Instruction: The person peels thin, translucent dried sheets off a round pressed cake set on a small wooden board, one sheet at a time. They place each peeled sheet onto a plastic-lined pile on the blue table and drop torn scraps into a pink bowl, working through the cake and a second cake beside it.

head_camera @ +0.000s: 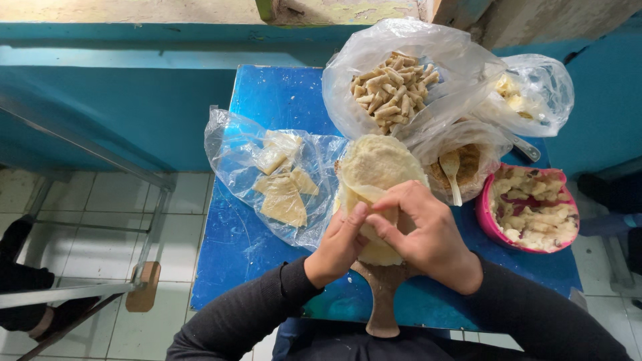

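Clear bag point(348, 87) holds rolled pieces; pink bowl point(483, 215) holds pale chunks (spoon in tub beside). Left hand point(340, 246), right hand point(422, 230) pinching thin round wrapper point(378, 164), edge folding.

Prob. a home or street food-prep spot: blue table point(274, 100), tiled floor point(100, 200), bagged dough snacks point(391, 90).

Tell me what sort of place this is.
Probably a small, informal food-preparation spot. A blue-painted table holds a clear plastic bag of small rolled pastries, a pink bowl of pale chunky filling and a stack of thin round dough sheets on a wooden paddle board, over white floor tiles.
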